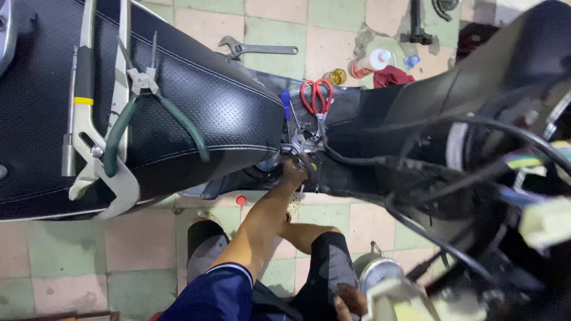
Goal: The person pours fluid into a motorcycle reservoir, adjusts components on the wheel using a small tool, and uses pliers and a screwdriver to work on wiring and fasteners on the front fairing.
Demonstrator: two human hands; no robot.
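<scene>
My left hand (294, 172) reaches up from the lower left into the gap between the black scooter seat (208, 101) and the dark body panel (380, 113). Its fingers are curled among a cluster of wires and small metal parts (303, 145); what they grip is hidden. Red-handled scissors (316, 96) and a blue-handled screwdriver (286, 104) lie just above that spot. My right hand (351, 302) sits at the bottom edge on my dark shorts, beside a round metal mesh part (379, 272). It is partly cut off.
Green-handled pliers (156, 113) and a long metal tool with a yellow band (74, 107) lie on the seat. An adjustable wrench (257, 47), a white bottle (373, 60), a red rag (392, 76) and a small amber jar (337, 76) lie on the tiled floor. Black cables (428, 166) hang at right.
</scene>
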